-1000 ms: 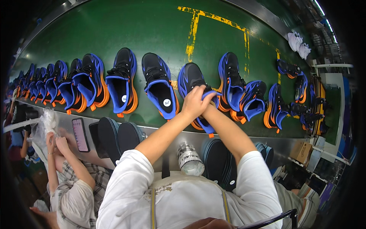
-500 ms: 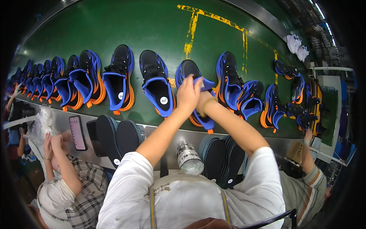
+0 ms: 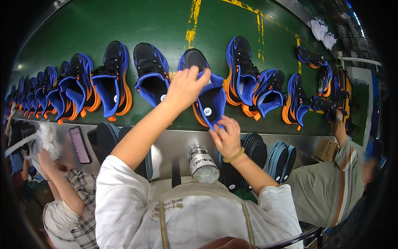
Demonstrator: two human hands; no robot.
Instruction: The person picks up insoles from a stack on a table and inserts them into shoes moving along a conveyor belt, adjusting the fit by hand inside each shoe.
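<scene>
Green conveyor belt point(image 3: 137, 20) carries a row of shoes, and at twelve o'clock the left hand point(image 3: 185, 87) pinches the black-and-blue shoe point(image 3: 207, 97) while the right hand point(image 3: 226, 139) grips its heel, seemingly light, flexible, best held by collar and heel.

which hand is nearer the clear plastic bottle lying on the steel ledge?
Right. The right hand is at the near end of the blue insole, just up and right of the bottle. The left hand is farther up the belt, on the shoe.
</scene>
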